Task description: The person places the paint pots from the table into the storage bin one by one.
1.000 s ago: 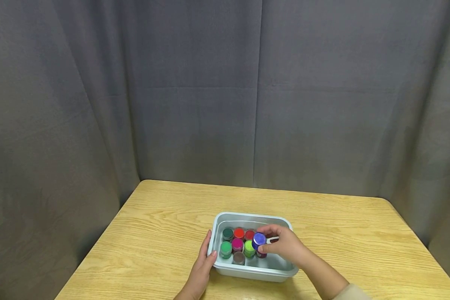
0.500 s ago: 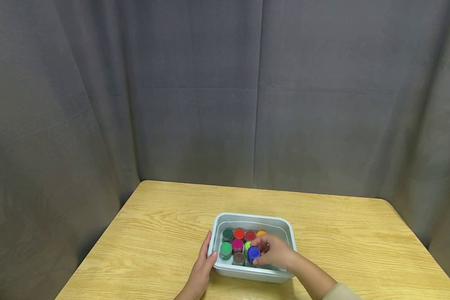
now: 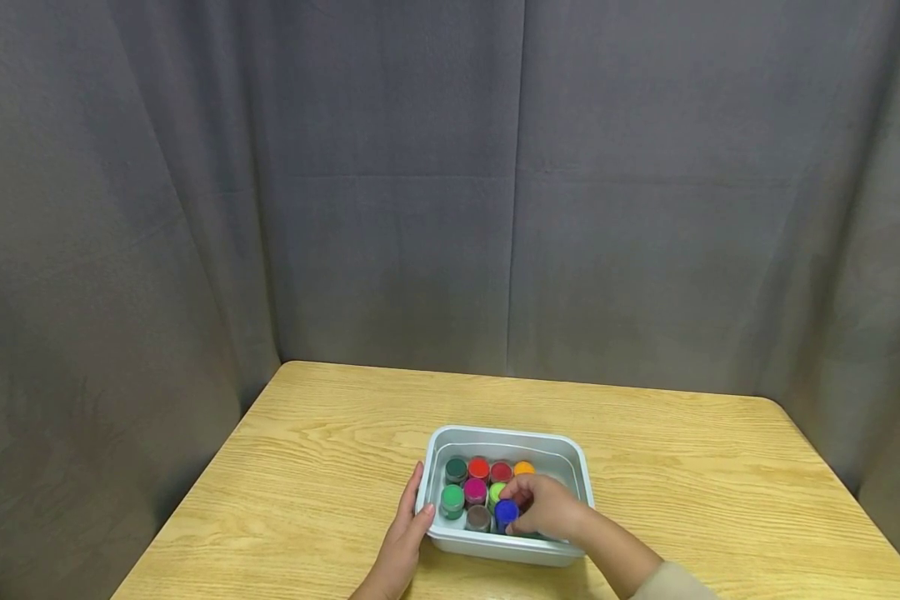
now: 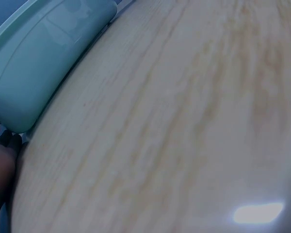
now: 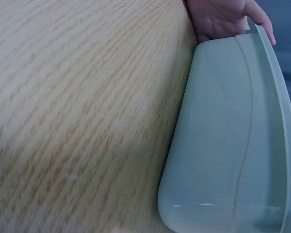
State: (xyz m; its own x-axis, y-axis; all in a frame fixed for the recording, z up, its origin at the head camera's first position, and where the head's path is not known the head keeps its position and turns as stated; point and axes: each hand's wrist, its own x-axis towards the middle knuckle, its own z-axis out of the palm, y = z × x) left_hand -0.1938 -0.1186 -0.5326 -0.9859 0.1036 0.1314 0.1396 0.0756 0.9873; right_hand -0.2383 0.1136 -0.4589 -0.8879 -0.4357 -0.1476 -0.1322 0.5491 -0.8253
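A pale grey-green plastic container point(image 3: 495, 547) stands near the front of the table, with several small paint jars in it. My left hand point(image 3: 399, 540) grips its left end, thumb over the rim; the right wrist view also catches this hand point(image 5: 218, 17) at the container's far end. Inside the container, my right hand point(image 3: 551, 507) pinches a blue paint jar point(image 3: 506, 512) between thumb and fingers. That jar stands beside a brown jar point(image 3: 477, 517) and in front of a lime-green jar point(image 3: 497, 492), which it partly covers. An orange jar point(image 3: 523, 469) shows behind my right fingers.
Dark green point(image 3: 456, 469), orange-red point(image 3: 477, 467) and red point(image 3: 500, 472) jars line the container's back row. A green jar point(image 3: 452, 500) and a magenta jar point(image 3: 475, 490) stand at left. Grey curtains point(image 3: 390, 208) surround the wooden table point(image 3: 307, 467).
My right hand has brought the blue jar forward, left and down, to the spot beside the brown jar. The orange jar has come into sight. My left hand has stayed on the container.
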